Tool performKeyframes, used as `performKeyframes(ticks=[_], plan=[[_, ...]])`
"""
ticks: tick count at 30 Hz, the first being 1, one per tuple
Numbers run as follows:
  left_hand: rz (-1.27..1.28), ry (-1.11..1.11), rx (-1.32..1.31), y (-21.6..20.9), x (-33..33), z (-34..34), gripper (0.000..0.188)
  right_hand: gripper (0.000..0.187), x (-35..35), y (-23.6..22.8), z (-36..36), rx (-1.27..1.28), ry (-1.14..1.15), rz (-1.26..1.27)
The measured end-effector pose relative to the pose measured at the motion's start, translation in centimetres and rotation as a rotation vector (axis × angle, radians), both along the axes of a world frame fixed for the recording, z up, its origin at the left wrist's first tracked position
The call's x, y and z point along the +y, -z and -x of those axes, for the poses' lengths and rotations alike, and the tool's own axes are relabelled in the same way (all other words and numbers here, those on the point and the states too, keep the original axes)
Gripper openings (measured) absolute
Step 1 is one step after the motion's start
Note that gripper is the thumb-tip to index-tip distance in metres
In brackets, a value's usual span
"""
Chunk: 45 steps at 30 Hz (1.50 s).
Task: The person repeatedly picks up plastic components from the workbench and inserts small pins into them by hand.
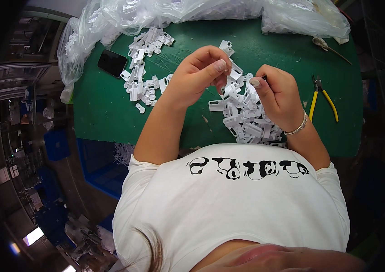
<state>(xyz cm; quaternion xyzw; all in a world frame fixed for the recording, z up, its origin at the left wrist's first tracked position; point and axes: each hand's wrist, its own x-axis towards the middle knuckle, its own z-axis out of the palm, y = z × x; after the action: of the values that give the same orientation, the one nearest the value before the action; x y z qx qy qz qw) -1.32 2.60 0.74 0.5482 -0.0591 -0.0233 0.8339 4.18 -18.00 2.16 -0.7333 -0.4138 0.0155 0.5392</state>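
Note:
My left hand (201, 75) is raised over the green table, its fingers curled and its thumb bent in toward them. What it holds, if anything, is hidden. My right hand (277, 95) is closed, thumb against the bent fingers, and a small dark bit shows at its grip; I cannot make out what it is. Beneath and between both hands lies a heap of white plastic parts (246, 119), flat pieces with slots and holes. A second, looser group of the same white parts (136, 81) lies left of my left forearm.
A black phone (112, 63) rests at the table's left. Yellow-handled pliers (321, 97) lie at the right, beyond them a thin stick-like tool (331, 49). Clear plastic bags of white parts (174, 11) line the far edge. A blue crate (97, 167) stands below the table's near left.

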Motion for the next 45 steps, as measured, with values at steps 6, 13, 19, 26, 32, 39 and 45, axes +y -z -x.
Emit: performKeyframes(ticks=[6, 13, 19, 26, 32, 39, 45], plan=[[-0.047, -0.031, -0.019, -0.6, -0.9, 0.3, 0.015, 0.029, 0.0, 0.0, -0.2, 0.035, 0.046, 0.025], [-0.047, -0.055, 0.041, -0.1, -1.2, 0.6, 0.02, 0.027, 0.2, -0.1, -0.3, 0.049, -0.017, 0.154], [-0.083, 0.033, 0.042, -0.5, -1.2, 0.9, 0.028, 0.026, 0.2, 0.2, -0.4, 0.021, -0.063, 0.117], [0.037, 0.055, 0.011, -0.4, -1.5, 1.0, 0.016, 0.023, 0.0, -0.3, -0.3, 0.034, -0.115, 0.165], [0.161, 0.041, -0.066, 1.1, -2.4, 0.9, 0.012, 0.022, 0.0, -0.5, -0.1, 0.059, -0.153, 0.135], [0.251, 0.073, -0.173, 2.2, -3.0, 0.6, 0.011, 0.023, -0.2, -0.5, 0.0, 0.048, -0.239, 0.085], [0.324, 0.077, -0.189, 2.2, -3.4, 0.7, 0.01, 0.022, 0.0, -1.0, 0.5, 0.084, -0.182, 0.036]])
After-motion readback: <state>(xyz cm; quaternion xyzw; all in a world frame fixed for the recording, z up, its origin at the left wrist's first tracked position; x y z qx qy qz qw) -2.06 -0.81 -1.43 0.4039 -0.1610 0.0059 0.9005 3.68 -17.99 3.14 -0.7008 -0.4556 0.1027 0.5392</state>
